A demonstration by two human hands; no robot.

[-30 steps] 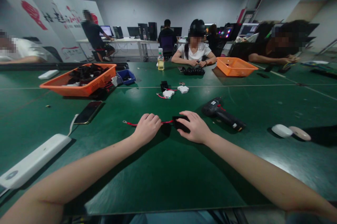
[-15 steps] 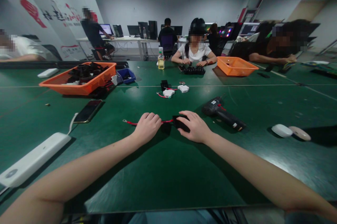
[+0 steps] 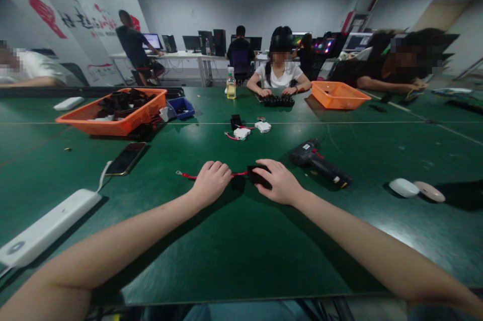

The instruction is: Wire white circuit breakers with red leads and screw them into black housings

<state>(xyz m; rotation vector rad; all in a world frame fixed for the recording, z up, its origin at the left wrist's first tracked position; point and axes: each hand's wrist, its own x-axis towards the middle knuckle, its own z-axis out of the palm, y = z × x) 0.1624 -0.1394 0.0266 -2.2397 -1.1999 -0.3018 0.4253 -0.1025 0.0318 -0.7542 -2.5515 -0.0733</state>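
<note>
A red cable (image 3: 240, 174) with a metal ring terminal (image 3: 178, 173) at its left end runs across the green table. My left hand (image 3: 212, 181) is closed around the middle of this cable. To the right, the cable meets a small black box (image 3: 260, 175). My right hand (image 3: 277, 182) grips the box, thumb at the near side and fingers over the top, covering its right part. Beyond my hands lie white blocks (image 3: 241, 133) with short red leads and another black piece (image 3: 236, 121).
A cordless drill (image 3: 320, 161) lies right of my hands. To the left are a phone (image 3: 127, 159), a white power strip (image 3: 53, 225), an orange basket (image 3: 113, 125) of black parts and a blue bin (image 3: 181, 109). A co-worker sits opposite, near another orange basket (image 3: 339, 97).
My hands, the cable and the black box stay where they were. Across the table, the co-worker's hand on the left side has shifted slightly.
</note>
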